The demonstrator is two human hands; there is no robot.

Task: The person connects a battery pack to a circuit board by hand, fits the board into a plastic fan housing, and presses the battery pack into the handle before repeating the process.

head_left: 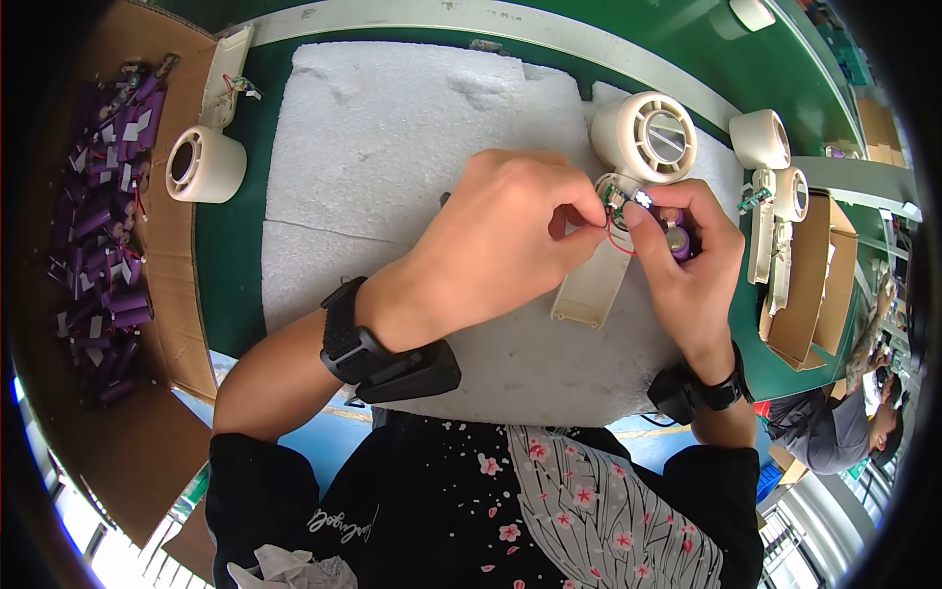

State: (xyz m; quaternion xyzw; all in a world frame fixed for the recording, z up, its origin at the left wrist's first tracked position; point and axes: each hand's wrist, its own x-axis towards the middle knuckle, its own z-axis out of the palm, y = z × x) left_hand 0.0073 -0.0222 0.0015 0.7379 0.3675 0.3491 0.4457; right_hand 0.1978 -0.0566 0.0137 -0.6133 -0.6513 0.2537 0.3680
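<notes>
A cream handheld fan housing lies on the foam sheet, with its round head at the far end and its open handle shell pointing toward me. Over the handle, my left hand is closed in a pinch at a thin red wire, beside a small green circuit board. My right hand is curled round purple battery cells. Its thumb and index finger are at a small white connector next to the board. My fingers partly hide the board and the wire ends.
At left stands a cardboard box of purple battery packs. Another fan head sits beside it. More fan parts and a small open carton are at right. White foam covers the green table. A person works at far right.
</notes>
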